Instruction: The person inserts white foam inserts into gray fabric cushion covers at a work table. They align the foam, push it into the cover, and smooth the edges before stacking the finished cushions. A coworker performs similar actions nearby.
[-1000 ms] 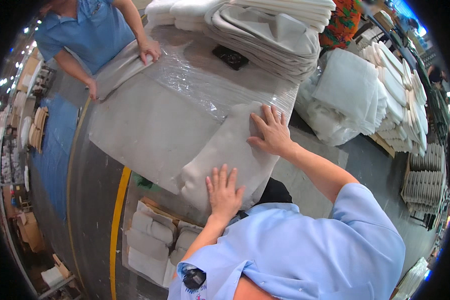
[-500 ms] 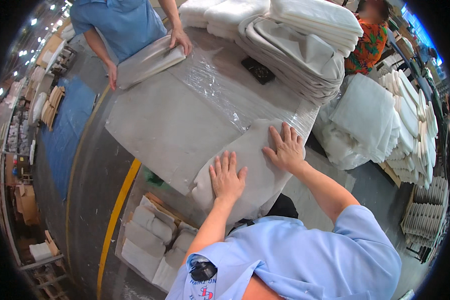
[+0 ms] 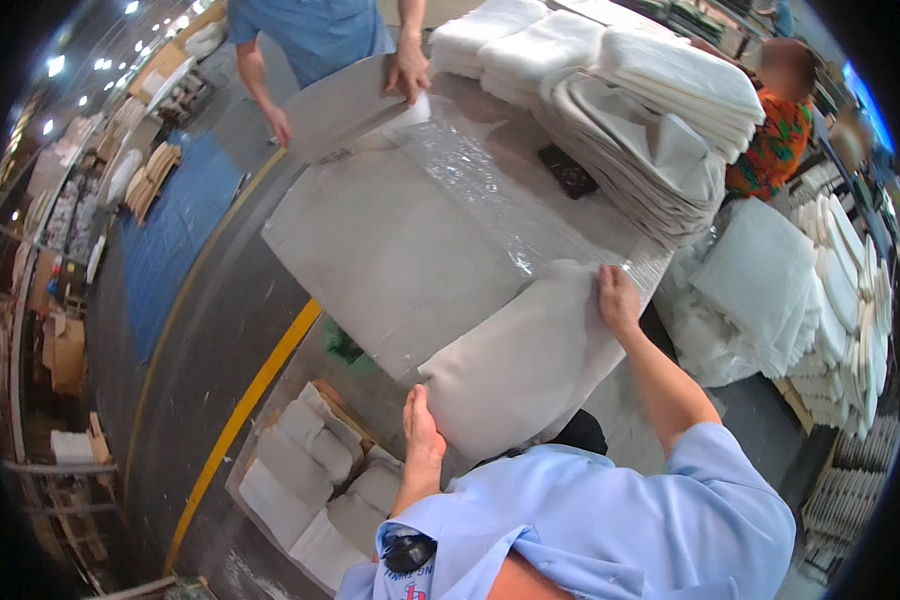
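A smooth, light grey cushion-shaped fabric pad (image 3: pixel 530 360) lies on the near corner of the table, in front of my body. At its left edge is my left hand (image 3: pixel 423 440), turned on its side, fingers stretched along the rim and touching it. My right hand (image 3: pixel 618 297) is closed over the pad's upper right edge, part of its fingers hidden. Across the table, a person in a blue shirt (image 3: pixel 320 40) handles a large grey sheet-like piece (image 3: pixel 335 105) with a white part showing beneath.
Clear plastic film (image 3: pixel 480 190) covers part of the table (image 3: pixel 390 240). A dark flat object (image 3: pixel 567 172) lies beside stacked grey covers (image 3: pixel 635 150) and white pads (image 3: pixel 670 80). Low on the left stands a box of folded pads (image 3: pixel 295 460). Bagged white material (image 3: pixel 745 290) sits at right.
My hands have moved from lying flat on the pad out to its left and right edges. The pad's surface looks smoother. Across the table, the person's piece has opened out wider.
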Tool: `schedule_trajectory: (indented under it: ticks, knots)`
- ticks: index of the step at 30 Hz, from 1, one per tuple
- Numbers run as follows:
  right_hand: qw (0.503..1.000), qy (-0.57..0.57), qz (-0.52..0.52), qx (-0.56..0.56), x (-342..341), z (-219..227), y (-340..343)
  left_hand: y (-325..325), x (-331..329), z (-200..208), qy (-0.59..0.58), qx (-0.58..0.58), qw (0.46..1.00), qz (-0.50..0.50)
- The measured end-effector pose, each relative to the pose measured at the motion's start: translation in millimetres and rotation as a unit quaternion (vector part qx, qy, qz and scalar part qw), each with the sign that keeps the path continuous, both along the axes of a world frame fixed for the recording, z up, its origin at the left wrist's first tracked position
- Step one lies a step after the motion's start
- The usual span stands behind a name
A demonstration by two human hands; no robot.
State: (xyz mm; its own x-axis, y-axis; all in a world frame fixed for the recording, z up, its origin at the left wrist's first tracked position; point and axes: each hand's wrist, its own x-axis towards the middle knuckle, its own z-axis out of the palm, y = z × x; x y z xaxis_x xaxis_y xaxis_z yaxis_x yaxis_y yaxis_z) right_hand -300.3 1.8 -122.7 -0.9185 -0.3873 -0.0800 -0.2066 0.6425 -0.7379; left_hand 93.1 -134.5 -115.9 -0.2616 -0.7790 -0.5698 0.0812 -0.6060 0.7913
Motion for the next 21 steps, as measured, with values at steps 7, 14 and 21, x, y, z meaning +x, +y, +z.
schedule_trajectory:
  ticks: [7,14,21]
  knots:
    - [0.842,-0.242,-0.11,-0.469,17.7,37.6,54.5,9.9,13.9,78.1,0.0,-0.243,0.969,-0.049]
    - [0.879,-0.222,-0.042,-0.42,39.2,29.8,63.3,10.0,27.2,43.4,-0.054,-0.314,0.947,-0.035]
    - [0.873,-0.237,-0.052,-0.423,32.6,20.0,72.7,31.2,18.4,44.8,0.017,-0.339,0.941,-0.009]
